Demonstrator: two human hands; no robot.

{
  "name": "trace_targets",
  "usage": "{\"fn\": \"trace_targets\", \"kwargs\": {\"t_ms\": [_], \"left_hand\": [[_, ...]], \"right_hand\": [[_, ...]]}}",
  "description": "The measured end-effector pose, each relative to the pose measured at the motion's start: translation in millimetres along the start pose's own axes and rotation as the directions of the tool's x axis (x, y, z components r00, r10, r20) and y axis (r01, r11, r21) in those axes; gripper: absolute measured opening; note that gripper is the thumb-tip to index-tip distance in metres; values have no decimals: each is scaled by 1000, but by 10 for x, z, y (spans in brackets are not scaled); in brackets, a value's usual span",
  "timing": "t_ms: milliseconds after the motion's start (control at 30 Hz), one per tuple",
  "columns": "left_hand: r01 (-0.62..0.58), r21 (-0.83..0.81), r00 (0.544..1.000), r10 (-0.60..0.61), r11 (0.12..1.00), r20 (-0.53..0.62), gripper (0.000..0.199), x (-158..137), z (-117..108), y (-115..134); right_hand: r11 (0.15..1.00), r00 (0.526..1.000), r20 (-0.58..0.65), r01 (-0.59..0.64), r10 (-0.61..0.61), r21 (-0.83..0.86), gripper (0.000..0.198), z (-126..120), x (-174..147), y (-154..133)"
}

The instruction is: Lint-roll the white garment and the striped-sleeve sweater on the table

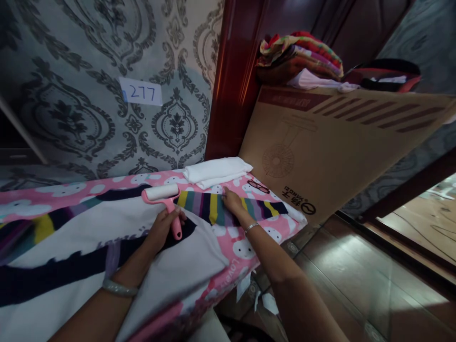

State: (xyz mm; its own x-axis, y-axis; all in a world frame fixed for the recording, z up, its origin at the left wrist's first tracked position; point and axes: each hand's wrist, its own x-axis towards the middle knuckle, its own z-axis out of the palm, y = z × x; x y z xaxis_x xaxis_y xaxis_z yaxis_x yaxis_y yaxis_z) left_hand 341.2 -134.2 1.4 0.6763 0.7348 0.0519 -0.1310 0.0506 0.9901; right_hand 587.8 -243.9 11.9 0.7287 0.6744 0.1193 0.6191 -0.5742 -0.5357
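Note:
My left hand (162, 230) is wrapped around the pink handle of a lint roller (162, 192). Its white roll is held over the sweater (185, 270), near the top of the striped sleeve (194, 204). The sweater is grey-white with dark navy bands and lies spread across a pink, rabbit-patterned cover (245, 249). Farther along that sleeve, my right hand (233, 202) is closed on the fabric, fingers bent at its upper edge. Part of its grip is hidden. The second striped sleeve (44, 225) stretches off to the left.
A folded white cloth (217, 171) lies at the back, by the wall. Dark-framed glasses (258, 186) rest near a large cardboard box (320, 137) topped with folded fabrics (302, 57). White paper scraps (270, 303) are below the front edge, above the tiled floor (342, 266).

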Motion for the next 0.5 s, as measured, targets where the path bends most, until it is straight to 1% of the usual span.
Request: {"fn": "trace_targets", "kwargs": {"t_ms": [67, 133, 200, 300, 400, 500], "left_hand": [[7, 19, 1000, -8, 1000, 15, 40, -11, 11, 17], [16, 34, 999, -17, 999, 32, 40, -16, 16, 31], [16, 49, 999, -19, 999, 50, 41, -14, 18, 39], [18, 66, 998, -21, 998, 51, 43, -4, 19, 41], [24, 67, 999, -27, 997, 44, 44, 13, 20, 30], [-14, 41, 1000, 13, 999, 12, 45, 27, 23, 12]], "right_hand": [[999, 999, 36, -4, 5, -43, 40, 24, 132, 55], [998, 999, 38, -1, 4, -66, 28, 62, 209, 63], [998, 1000, 12, 0, 1, -66, 26, 90, 254, 60], [999, 1000, -22, 12, -12, -32, 30, 87, 271, 64], [997, 996, -62, 59, -56, 40, 36, 55, 159, 9], [971, 980, -103, 186, -172, 150, 38, 83, -204, -213]]}}
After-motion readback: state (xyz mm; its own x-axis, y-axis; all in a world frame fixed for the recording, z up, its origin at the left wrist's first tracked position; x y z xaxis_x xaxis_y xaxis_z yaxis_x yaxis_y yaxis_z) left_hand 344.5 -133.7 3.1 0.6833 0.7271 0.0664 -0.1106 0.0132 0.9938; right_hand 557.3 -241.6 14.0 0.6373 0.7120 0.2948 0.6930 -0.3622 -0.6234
